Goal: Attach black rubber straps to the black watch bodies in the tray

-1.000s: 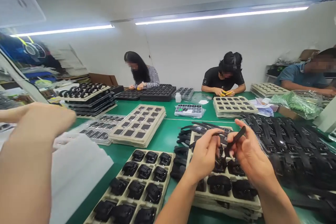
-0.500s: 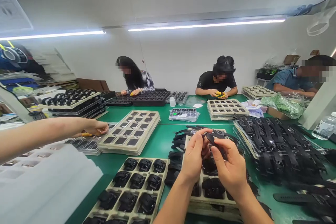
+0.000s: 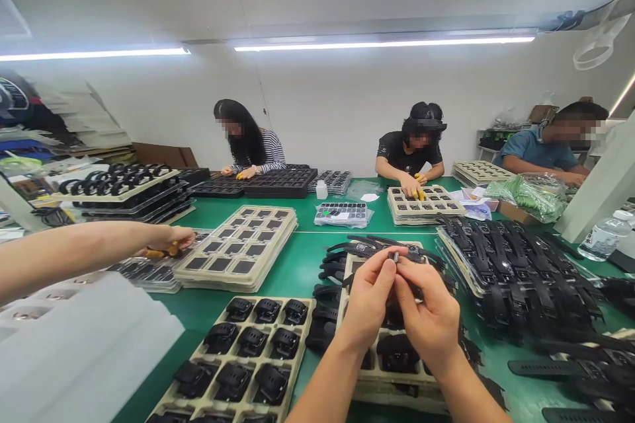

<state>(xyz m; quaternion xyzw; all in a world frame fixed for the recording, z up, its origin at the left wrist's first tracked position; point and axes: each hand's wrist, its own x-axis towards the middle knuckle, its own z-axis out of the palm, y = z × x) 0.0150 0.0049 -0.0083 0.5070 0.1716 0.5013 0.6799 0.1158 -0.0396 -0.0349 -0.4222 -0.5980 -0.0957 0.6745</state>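
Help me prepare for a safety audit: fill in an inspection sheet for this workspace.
Surface: green table, visible between trays
Job's things: small dark piece, fingertip-held; beige tray with black watches beneath
Clutter: plastic bag with green contents, clear bottle, white sheet at left
Hands: left hand and right hand together on the piece
Cables: thin line on the wall, possibly a cord
Surroundings: three people across the table; another person's arm reaching in from the left
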